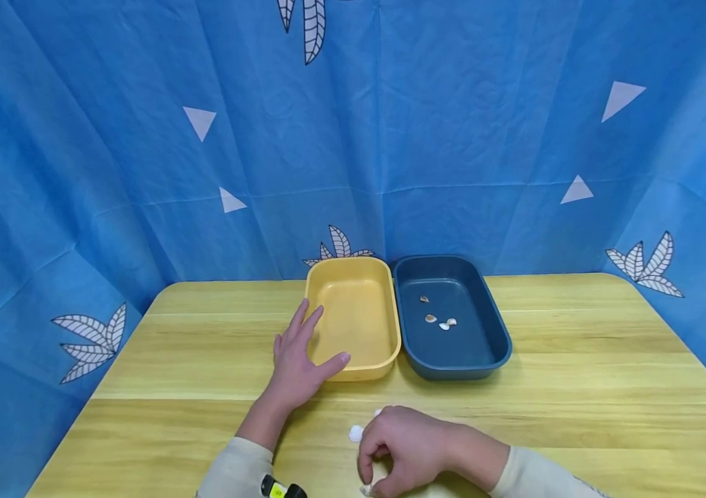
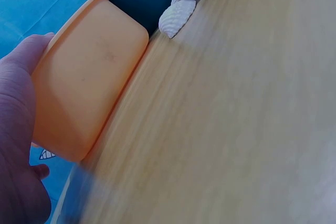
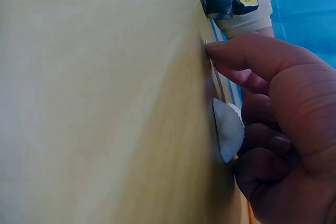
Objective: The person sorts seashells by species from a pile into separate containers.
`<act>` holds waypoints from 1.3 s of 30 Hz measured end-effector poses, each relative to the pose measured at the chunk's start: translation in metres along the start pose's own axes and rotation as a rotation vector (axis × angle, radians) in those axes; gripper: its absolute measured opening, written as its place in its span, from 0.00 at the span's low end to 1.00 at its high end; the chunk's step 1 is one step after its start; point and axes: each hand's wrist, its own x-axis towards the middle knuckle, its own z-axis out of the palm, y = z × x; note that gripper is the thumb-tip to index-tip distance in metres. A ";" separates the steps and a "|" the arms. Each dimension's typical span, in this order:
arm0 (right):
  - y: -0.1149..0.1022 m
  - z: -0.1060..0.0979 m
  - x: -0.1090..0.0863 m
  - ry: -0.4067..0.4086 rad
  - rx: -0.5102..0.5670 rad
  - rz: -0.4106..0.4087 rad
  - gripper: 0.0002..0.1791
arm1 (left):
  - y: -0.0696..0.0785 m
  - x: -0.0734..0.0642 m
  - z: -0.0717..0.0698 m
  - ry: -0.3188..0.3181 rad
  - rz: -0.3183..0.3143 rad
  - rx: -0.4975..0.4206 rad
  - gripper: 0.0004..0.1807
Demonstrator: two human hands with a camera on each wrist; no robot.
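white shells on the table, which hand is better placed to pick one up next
Probably the right hand: it is low over the table, close beside the white shells, thumb and finger at a small shell. The left hand is farther from them, fingers spread at the yellow tray.

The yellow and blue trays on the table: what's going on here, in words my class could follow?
A person's right hand pinches a small shell at the table, near two white shells. The left hand rests, fingers spread, against the left side of the yellow tray. Four little shells lie inside the blue tray, beside the yellow one.
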 end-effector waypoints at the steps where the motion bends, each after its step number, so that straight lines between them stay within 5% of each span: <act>1: 0.000 0.000 -0.001 0.004 0.000 0.008 0.06 | 0.000 0.000 0.000 0.001 0.001 0.003 0.50; 39: -0.010 0.013 -0.006 0.054 -0.005 0.011 0.07 | 0.001 0.000 0.000 0.002 0.000 0.023 0.50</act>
